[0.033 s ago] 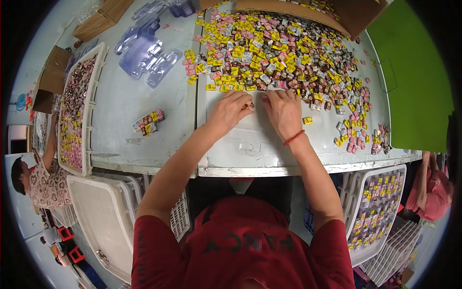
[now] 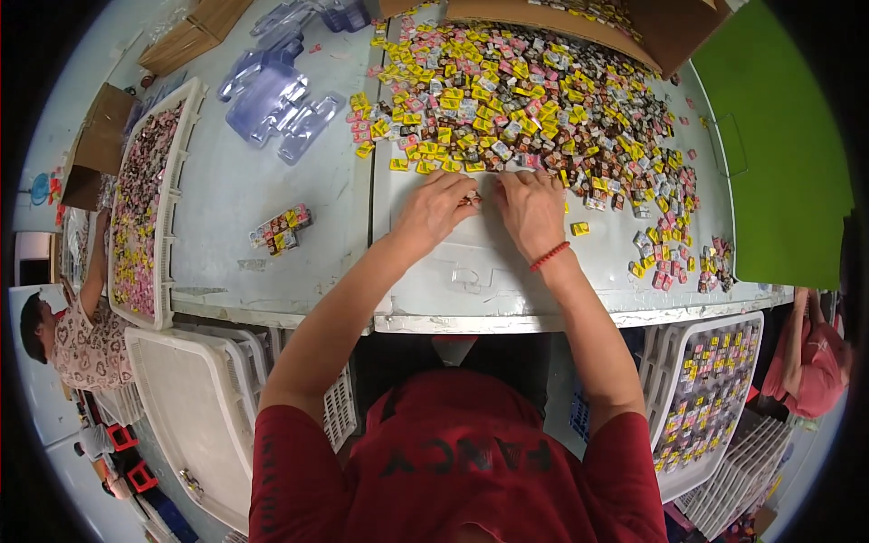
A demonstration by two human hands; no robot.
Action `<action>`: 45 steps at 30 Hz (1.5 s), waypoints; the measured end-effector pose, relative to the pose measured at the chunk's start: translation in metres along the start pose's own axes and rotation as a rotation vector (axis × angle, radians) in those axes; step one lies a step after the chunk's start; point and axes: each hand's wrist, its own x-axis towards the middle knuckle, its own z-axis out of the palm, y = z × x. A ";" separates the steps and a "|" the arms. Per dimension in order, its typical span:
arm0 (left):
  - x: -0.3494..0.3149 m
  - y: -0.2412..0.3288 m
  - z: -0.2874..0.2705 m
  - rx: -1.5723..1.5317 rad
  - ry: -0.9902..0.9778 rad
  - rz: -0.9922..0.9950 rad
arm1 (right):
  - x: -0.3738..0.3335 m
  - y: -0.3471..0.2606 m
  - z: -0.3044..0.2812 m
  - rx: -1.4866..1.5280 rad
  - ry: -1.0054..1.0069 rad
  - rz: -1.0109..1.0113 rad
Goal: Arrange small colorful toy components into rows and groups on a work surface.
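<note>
My left hand is closed in a pinch on a small brown and white box at the near edge of a large heap of small boxes. Just to its right, my right hand, with a red bead bracelet on the wrist, has its fingers bent and pressed together. Whatever sits between those fingertips is mostly hidden. The heap mixes yellow, pink, brown and grey boxes. A single yellow box lies right of my right hand.
Left of the table seam lie a small cluster of boxes and clear plastic trays. A white crate of boxes stands farther left. A cardboard box is at the back. Filled trays stand lower right. Other people work at both sides.
My right hand has shifted very slightly left, uncovering a bit of yellow box beside it. My left hand keeps its pinch on the small box.
</note>
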 end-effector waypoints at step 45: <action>0.020 -0.003 -0.037 0.118 -0.029 0.030 | -0.010 0.022 0.002 0.170 0.012 -0.192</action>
